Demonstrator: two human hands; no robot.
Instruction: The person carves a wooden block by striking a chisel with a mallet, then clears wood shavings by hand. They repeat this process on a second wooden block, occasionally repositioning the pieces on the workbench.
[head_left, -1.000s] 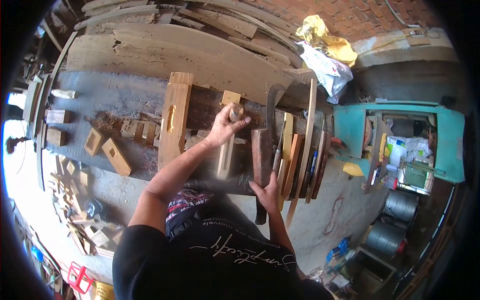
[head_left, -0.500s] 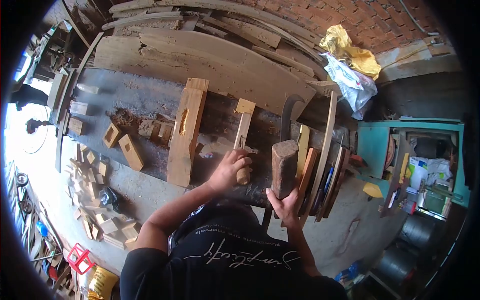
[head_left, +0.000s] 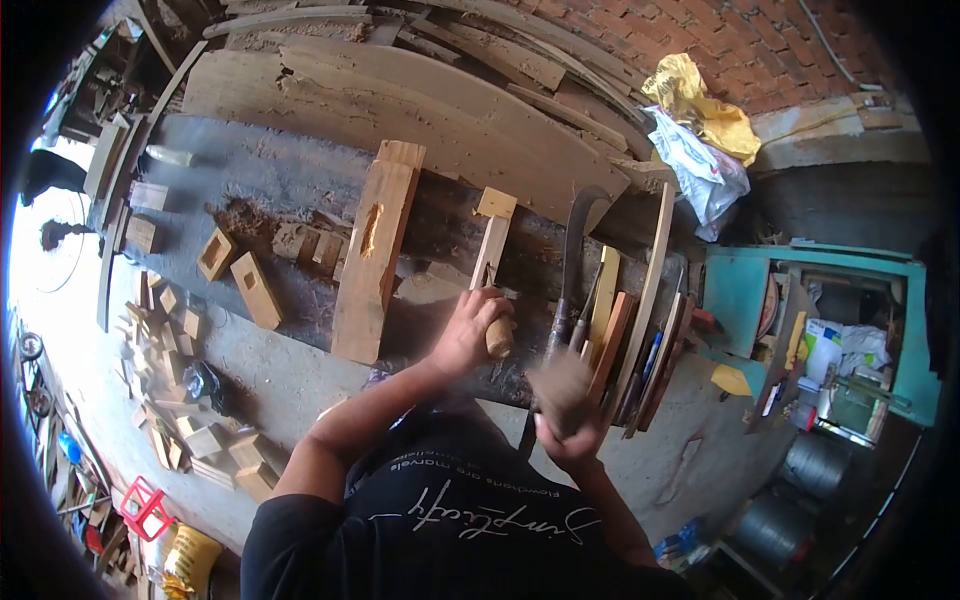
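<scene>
My left hand (head_left: 468,330) is closed around a chisel, and its round wooden handle (head_left: 499,338) sticks out toward me. The chisel's thin metal end reaches a narrow light wooden strip (head_left: 490,250) on the dark bench; the exact contact is hidden by my fingers. A small wood block (head_left: 497,204) sits at the strip's far end. In my right hand (head_left: 574,440) is a wooden mallet (head_left: 560,388), smeared by motion, close to my body and right of the chisel. A thick beam (head_left: 378,250) with a rough mortise lies left of my left hand.
A curved sickle (head_left: 575,235) stands at the bench's right end among upright wood strips (head_left: 640,310) and tools. Two mortised blocks (head_left: 257,290) lie on the bench (head_left: 300,170) to the left. Many offcuts (head_left: 165,340) cover the floor. A teal cabinet (head_left: 735,300) stands right.
The mallet has dropped toward my body and tilted, now blurred, showing more of the sickle behind it. My left hand keeps the chisel at nearly the same spot.
</scene>
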